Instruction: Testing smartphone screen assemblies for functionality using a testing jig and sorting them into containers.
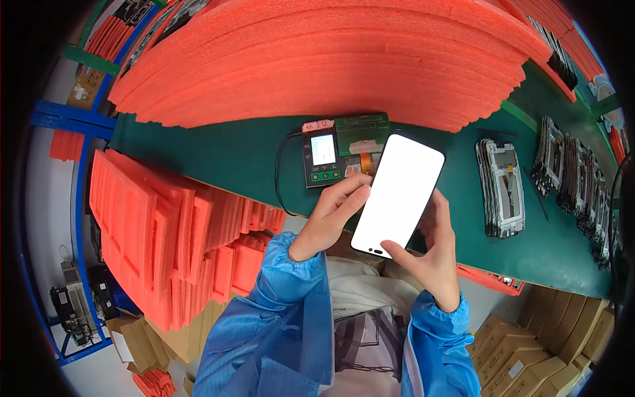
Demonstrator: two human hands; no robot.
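A phone screen (399, 195), lit plain white with a black rim, is tilted over the front edge of the green table. My right hand (436, 255) grips its lower right part, with the thumb on the glass near the pill-shaped cutout and the fingers behind it. My left hand (335, 213) is closed at the screen's left edge, thumb and fingers together; their tips are partly hidden. Just beyond lies a black tester (322, 159) with a small lit display and green buttons, joined to a green circuit board (362, 132). An orange flex cable (365, 163) runs down beside the screen.
A tall stack of red foam sheets (331, 66) walls off the back of the table. More red foam trays (159, 231) stand at the left. Stacked phone frames (501, 188) lie to the right, with further rows beyond. Cardboard boxes (529, 351) sit below right. A black cable (278, 172) loops beside the tester.
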